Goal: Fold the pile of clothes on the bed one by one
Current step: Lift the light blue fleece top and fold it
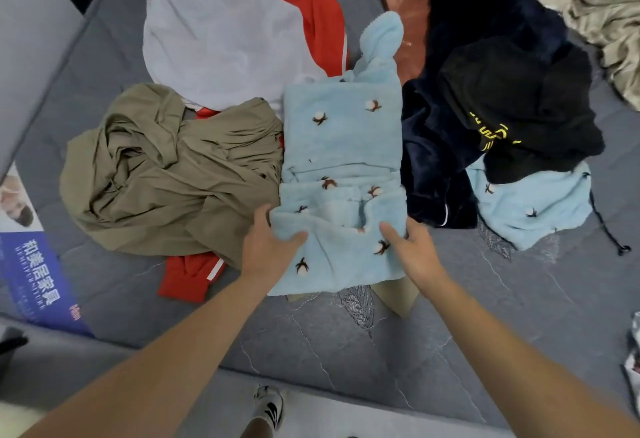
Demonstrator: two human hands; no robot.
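A light blue fleece garment [341,139] with small cotton-flower prints lies lengthwise in the middle of the grey bed [450,316], partly folded into a narrow strip. My left hand [268,243] grips its near left edge, thumb on top of the fabric. Its near right edge is pinched the same way by my right hand [412,247]. A sleeve or hood of the garment sticks out at the far end.
An olive garment [166,174] lies crumpled at left, a white and red one [221,29] behind it. Dark navy and black clothes [502,98] are piled at right over another light blue piece [530,205]. A beige fabric [602,15] fills the far right corner.
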